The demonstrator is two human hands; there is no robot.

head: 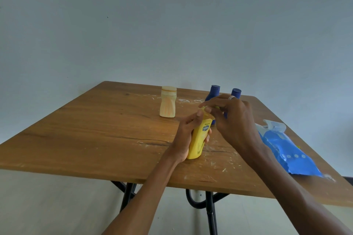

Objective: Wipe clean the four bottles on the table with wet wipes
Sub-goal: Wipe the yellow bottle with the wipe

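My left hand (186, 135) grips a yellow bottle (198, 140) that stands tilted on the wooden table (95, 129). My right hand (231, 118) is at the bottle's top, fingers curled around its cap; no wipe shows in it. A cream and orange bottle (168, 104) stands upright further back. Two dark blue bottles, one (213, 92) left and one (236, 93) right, stand behind my right hand, mostly hidden by it. A blue wet wipes pack (284, 149) lies at the right with a wipe poking out of its opening.
White smears and flecks mark the table around the bottles and near the front edge. A plain wall rises behind the table. Black metal legs (210, 208) show beneath. The wipes pack reaches close to the table's right edge.
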